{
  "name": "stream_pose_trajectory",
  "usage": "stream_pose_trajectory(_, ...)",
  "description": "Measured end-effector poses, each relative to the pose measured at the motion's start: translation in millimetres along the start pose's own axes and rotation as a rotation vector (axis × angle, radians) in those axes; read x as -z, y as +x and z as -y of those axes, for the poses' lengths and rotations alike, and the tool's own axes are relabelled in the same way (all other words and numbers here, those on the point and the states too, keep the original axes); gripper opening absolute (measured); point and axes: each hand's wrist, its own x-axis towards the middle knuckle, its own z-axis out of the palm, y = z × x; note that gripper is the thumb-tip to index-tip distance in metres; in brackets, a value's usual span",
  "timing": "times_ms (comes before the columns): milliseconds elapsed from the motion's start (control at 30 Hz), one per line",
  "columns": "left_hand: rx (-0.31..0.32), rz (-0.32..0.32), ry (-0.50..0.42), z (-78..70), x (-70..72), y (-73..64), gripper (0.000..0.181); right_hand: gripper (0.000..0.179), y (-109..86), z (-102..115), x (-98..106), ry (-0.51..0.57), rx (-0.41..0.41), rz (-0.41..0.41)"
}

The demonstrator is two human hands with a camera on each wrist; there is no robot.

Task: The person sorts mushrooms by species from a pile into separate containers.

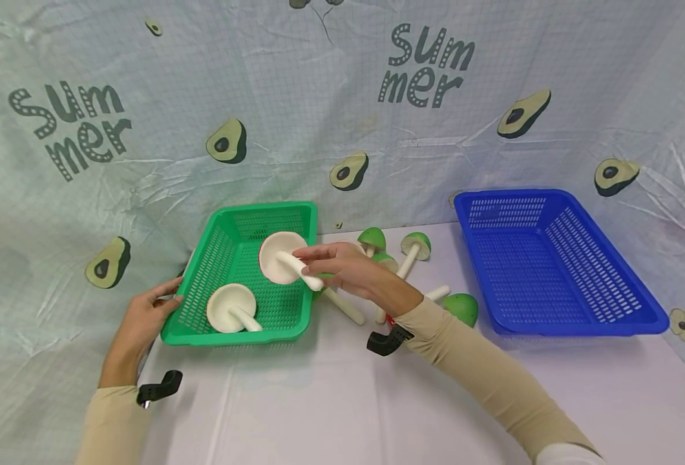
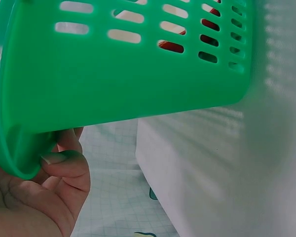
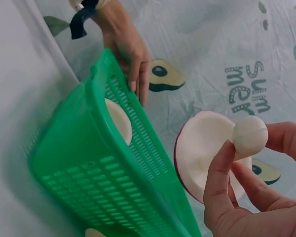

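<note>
My right hand [image 1: 345, 266] pinches the white stem of a toy mushroom [image 1: 278, 257] over the right part of the green basket [image 1: 312, 323]. Its pale cap underside faces up and its edge is red. In the right wrist view, thumb and fingers [image 3: 219, 173] close around the stem's rounded end. My left hand [image 1: 147, 316] grips the basket's left rim, its thumb and fingers curled at the rim's corner in the left wrist view. Inside the basket, another mushroom [image 1: 226, 307] lies cap-down with its stem toward the front right.
Several green-capped mushrooms [image 1: 417, 245] lie on the table between the two baskets, partly hidden behind my right arm, with a bit of red among them. A blue basket [image 1: 563, 328] stands at the right. A printed cloth [image 1: 296, 97] hangs close behind the table [image 1: 296, 407].
</note>
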Motion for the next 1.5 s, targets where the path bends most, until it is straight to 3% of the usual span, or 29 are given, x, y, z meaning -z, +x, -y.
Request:
stream_pose_trajectory(367, 0.004, -0.001, 0.009, 2.1, -0.6, 0.0, 0.048, 0.049, 9.6, -8, -13, -0.078, -0.069, 0.082)
stream_pose_trajectory(900, 0.018, 0.0, 0.008, 1.8, 0.8, 0.4, 0.049, 0.044, 14.1, -11, -20, -0.088, -0.024, 0.072)
stream_pose_trajectory(1100, 0.011, -0.003, -0.001, 2.2, 0.4, 0.1, 0.048, 0.046, 15.5, -14, -20, -0.02, 0.012, 0.069)
stream_pose_trajectory(1500, 0.013, -0.004, -0.006, 1.7, -0.4, 0.0, 0.048, 0.042, 1.1, -13, -2, -0.086, 0.074, 0.073)
